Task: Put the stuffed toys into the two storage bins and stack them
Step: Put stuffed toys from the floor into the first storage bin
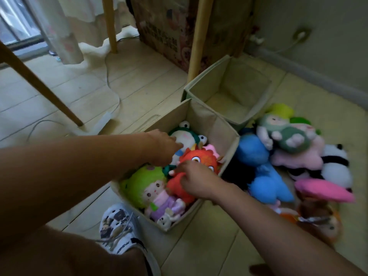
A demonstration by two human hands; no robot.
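Gripping red plush (196,162); right hand (196,181) curled.

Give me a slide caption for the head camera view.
Both hands settle a red plush into the near bin; the far bin sits empty.

Left hand's fingers (175,145) behind the orange toy (199,162); blurred brown toy (322,222)

The far bin (229,90) stands open at the top with bare floor inside. The near bin (201,120) is crowded with toys (143,188) and both hands. A toy pile (288,156) crowds the mat at right; wooden legs (39,86) stand at left.
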